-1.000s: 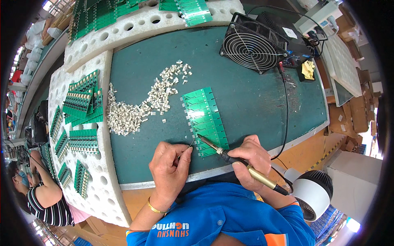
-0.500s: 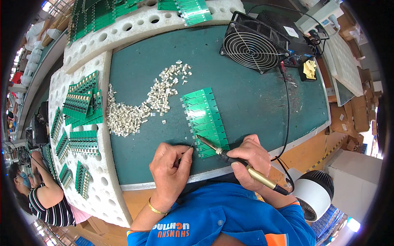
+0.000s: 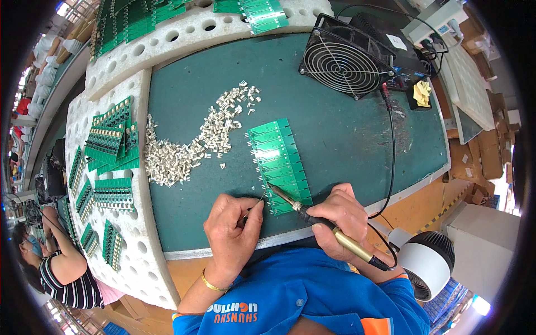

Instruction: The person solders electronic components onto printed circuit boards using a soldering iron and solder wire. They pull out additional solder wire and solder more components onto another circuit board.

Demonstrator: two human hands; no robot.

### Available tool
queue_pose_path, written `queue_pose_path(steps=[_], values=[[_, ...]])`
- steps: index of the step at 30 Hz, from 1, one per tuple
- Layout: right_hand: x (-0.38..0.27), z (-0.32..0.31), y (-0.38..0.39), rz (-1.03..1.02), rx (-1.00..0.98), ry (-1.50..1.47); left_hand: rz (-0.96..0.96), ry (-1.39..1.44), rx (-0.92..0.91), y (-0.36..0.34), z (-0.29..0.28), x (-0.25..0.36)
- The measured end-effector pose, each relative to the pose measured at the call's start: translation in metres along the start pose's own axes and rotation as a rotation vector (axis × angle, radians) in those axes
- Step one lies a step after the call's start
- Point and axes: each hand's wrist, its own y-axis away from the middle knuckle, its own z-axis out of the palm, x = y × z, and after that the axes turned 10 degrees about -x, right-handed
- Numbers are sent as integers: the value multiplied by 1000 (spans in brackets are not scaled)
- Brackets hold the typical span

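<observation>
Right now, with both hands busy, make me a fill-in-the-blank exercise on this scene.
The right hand holds the iron, its tip at the board, whose colour is ____.
The left hand pinches a thin wire and has a bracelet on its ____.
The loose connectors lie to the ____ of that board.
The fan stands to the ____ of the connectors.
Missing words: green; wrist; left; right.

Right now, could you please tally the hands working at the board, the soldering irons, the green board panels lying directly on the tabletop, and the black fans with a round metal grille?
Hands, left hand and right hand: 2
Soldering iron: 1
Green board panel directly on the tabletop: 1
Black fan: 1
Total: 5
</observation>
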Motion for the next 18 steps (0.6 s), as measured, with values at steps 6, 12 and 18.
queue_pose_path(steps=[6, 12, 18], values=[[0, 0, 0, 0, -5, -3, 33, -6, 3, 0, 2, -4], [1, 0, 1, -4, -9, -4, 39, -19, 13, -1, 3, -3], [0, 0, 0, -16, -14, 14, 44, -7, 24, -3, 5, -4]])
